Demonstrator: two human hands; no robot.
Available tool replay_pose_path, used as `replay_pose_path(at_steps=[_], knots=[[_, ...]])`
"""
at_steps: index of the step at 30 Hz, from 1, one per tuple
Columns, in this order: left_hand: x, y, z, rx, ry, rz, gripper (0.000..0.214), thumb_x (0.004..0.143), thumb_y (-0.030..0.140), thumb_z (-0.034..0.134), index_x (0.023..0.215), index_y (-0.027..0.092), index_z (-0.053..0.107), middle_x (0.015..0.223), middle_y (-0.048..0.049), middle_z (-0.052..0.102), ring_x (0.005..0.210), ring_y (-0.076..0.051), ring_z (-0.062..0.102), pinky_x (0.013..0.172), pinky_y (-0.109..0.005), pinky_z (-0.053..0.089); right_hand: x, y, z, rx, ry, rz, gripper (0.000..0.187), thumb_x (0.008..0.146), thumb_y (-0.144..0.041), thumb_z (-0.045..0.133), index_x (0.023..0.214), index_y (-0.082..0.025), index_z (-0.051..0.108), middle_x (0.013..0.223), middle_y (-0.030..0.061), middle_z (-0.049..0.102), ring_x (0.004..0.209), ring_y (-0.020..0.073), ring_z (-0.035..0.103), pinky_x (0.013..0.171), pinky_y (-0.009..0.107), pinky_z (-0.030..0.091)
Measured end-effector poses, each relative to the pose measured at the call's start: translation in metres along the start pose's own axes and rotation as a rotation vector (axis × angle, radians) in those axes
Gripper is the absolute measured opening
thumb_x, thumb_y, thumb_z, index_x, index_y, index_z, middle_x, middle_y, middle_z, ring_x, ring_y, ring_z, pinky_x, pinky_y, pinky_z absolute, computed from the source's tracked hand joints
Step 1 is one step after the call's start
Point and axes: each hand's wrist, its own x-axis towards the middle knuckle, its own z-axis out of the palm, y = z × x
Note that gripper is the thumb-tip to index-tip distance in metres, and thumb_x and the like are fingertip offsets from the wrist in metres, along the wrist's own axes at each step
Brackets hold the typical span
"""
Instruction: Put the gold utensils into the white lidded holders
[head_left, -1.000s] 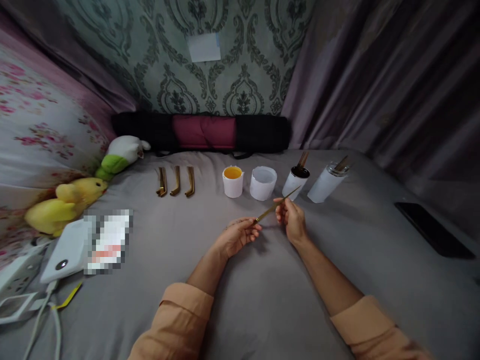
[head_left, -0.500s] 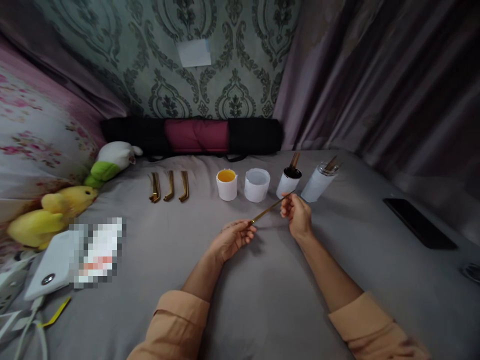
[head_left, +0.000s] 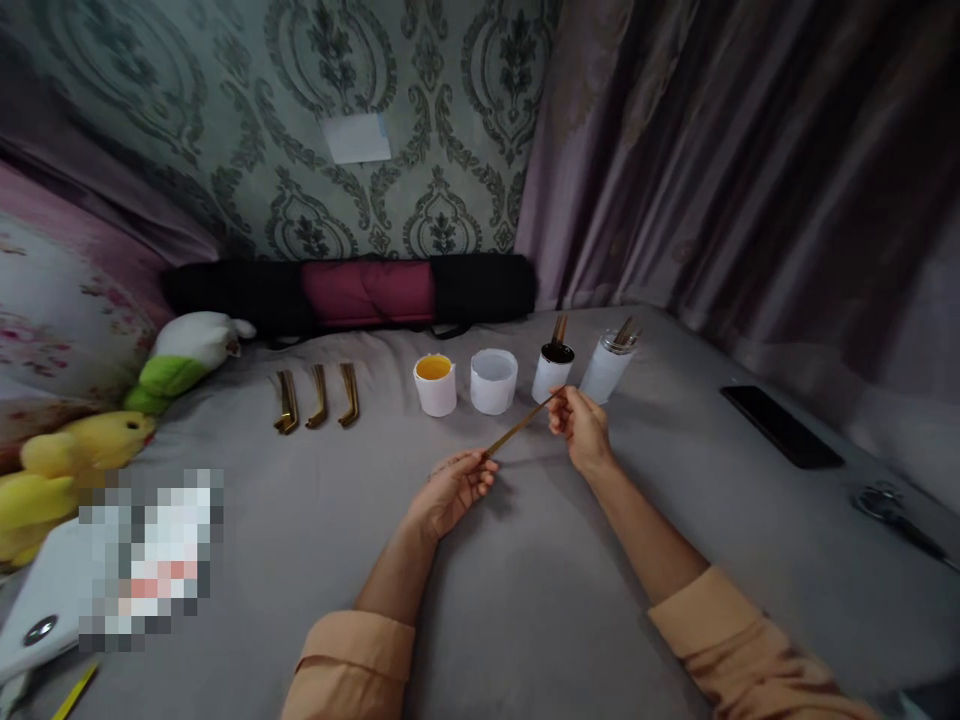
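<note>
A thin, straight gold-brown strip (head_left: pixel 523 425) runs slantwise between my two hands. My left hand (head_left: pixel 456 490) pinches its lower end between thumb and fingers, with the palm partly turned up. At the upper end, the closed fingers of my right hand (head_left: pixel 581 425) grip it just in front of a white-wrapped cup with a dark inside (head_left: pixel 553 380). Brown strips stand up out of that cup. To its right, a taller white-wrapped jar (head_left: pixel 606 370) holds more of them. Left of these stand a white cup (head_left: pixel 493 385) and a white cup with a yellow-orange inside (head_left: pixel 435 390).
Three bundles of bent gold strips (head_left: pixel 316 398) lie left of the cups on the grey sheet (head_left: pixel 525 600). A black phone (head_left: pixel 781 427) lies at right. Plush toys (head_left: pixel 184 350) and a white device (head_left: pixel 60 590) are at left; a black-and-maroon roll (head_left: pixel 367 292) lies behind.
The view has shifted, so the cups and phone appear farther left and the bundles lower. Both hands keep their hold on the strip, with little change between them.
</note>
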Motion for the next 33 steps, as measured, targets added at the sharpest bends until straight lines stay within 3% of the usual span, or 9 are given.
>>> replay_pose_path(at_steps=[14,33], knots=[[-0.001,-0.001,0.001,0.015,0.004,0.011,0.011,0.077,0.015,0.055,0.086,0.009,0.055,0.073,-0.0066,0.062,0.055,-0.008,0.055,0.05,-0.018,0.044,-0.008,-0.015,-0.003,-0.142,0.023,0.014,0.032,0.07,-0.046,0.057,0.076,-0.015,0.059,0.061,-0.0006,0.053,0.042,0.0048,0.042,0.035,0.018,0.03],[-0.004,0.001,0.003,-0.002,-0.006,0.014,0.011,0.077,0.016,0.055,0.085,0.009,0.055,0.074,-0.0068,0.061,0.055,-0.008,0.055,0.049,-0.017,0.042,-0.006,-0.026,-0.003,-0.13,0.037,0.001,0.029,0.067,-0.043,0.062,0.074,-0.015,0.058,0.06,-0.001,0.055,0.042,0.0044,0.042,0.035,0.018,0.03]])
